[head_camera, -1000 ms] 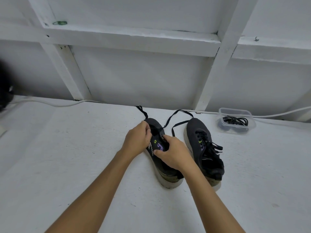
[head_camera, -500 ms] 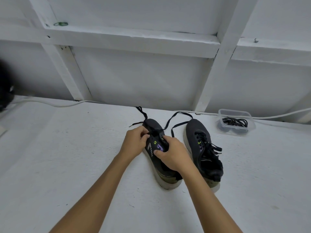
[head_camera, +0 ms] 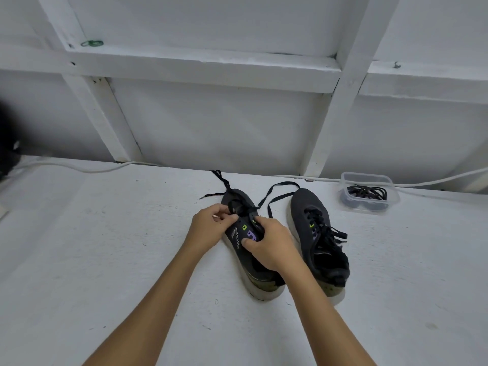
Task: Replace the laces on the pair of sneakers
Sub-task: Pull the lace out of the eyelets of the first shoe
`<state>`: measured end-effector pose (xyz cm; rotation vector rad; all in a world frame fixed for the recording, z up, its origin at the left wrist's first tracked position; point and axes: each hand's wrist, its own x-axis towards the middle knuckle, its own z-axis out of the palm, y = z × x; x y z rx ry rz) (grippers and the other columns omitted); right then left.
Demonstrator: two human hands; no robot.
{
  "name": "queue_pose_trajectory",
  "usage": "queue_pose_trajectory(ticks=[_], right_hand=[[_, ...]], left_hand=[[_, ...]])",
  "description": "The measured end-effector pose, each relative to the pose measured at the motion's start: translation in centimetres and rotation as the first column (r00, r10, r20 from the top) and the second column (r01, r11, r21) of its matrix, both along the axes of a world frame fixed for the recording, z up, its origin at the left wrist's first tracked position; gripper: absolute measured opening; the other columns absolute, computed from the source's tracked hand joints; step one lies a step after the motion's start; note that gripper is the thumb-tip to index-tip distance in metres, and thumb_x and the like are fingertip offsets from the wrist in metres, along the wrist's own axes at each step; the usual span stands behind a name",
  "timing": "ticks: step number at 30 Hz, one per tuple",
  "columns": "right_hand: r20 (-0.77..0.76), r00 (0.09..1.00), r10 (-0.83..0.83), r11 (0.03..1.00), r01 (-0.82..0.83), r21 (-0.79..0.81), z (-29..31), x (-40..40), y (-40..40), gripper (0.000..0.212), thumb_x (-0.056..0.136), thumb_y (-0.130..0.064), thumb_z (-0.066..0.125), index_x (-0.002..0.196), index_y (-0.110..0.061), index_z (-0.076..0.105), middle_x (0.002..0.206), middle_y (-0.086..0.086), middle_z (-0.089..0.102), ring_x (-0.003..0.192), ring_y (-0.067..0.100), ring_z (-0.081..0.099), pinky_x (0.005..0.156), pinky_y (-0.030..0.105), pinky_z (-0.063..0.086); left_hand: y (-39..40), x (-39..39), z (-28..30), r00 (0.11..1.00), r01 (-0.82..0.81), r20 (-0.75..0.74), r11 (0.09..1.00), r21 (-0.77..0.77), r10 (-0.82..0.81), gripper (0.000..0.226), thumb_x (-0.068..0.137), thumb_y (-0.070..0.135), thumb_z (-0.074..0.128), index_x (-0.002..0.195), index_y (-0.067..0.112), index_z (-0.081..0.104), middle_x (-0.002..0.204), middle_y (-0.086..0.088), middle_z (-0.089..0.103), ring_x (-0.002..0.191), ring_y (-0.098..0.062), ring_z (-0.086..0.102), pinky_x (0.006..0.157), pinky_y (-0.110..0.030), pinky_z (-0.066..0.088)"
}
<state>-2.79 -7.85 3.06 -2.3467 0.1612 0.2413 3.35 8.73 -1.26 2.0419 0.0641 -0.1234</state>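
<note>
Two dark sneakers stand side by side on the white table, toes away from me. My right hand grips the left sneaker across its tongue and side. My left hand pinches the black lace at an eyelet on the shoe's left edge. Loose ends of that lace trail past the toe to the left and in a loop to the right. The right sneaker is laced and no hand touches it.
A clear plastic tub with a coiled black lace stands at the back right. A white cable runs along the wall's foot. A dark object sits at the far left edge.
My left hand has slid from the top of the left sneaker to its left side, and a lace end now lies out to the left of the toe. The right hand keeps its grip.
</note>
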Motion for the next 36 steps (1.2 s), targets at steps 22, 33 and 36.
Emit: queue_pose_trajectory(ticks=[22,33,36], right_hand=[[-0.034,0.999,-0.04,0.999,0.04,-0.001,0.0,-0.2,0.3,0.038,0.09,-0.032,0.069,0.126,-0.02,0.062,0.121,0.002,0.056,0.1,0.019,0.055,0.08,0.026,0.043],[-0.021,0.999,-0.034,0.999,0.034,-0.017,0.1,-0.2,0.4,0.043,0.09,-0.032,0.069,0.13,-0.019,0.06,0.124,0.002,0.055,0.097,0.015,0.049,0.081,0.025,0.041],[-0.017,0.999,-0.04,0.999,0.04,-0.005,0.0,-0.2,0.4,0.039,0.09,-0.031,0.069,0.127,-0.02,0.061,0.123,0.002,0.056,0.097,0.016,0.05,0.081,0.026,0.043]], left_hand=[[1.6,1.0,1.5,0.968,-0.215,0.106,0.972,-0.098,0.225,0.007,0.092,0.026,0.069,0.085,0.026,0.071,0.083,0.011,0.07,0.076,-0.002,0.062,0.067,-0.019,0.044],[-0.2,0.2,0.2,0.996,-0.011,0.093,0.997,0.081,0.004,0.011,0.084,0.028,0.08,0.094,0.023,0.077,0.09,0.011,0.071,0.078,-0.001,0.061,0.066,-0.002,0.04],[-0.5,0.5,0.6,0.991,-0.029,0.129,0.996,0.079,0.019,0.003,0.09,0.022,0.073,0.089,0.02,0.072,0.088,0.007,0.07,0.077,-0.004,0.061,0.062,-0.003,0.039]])
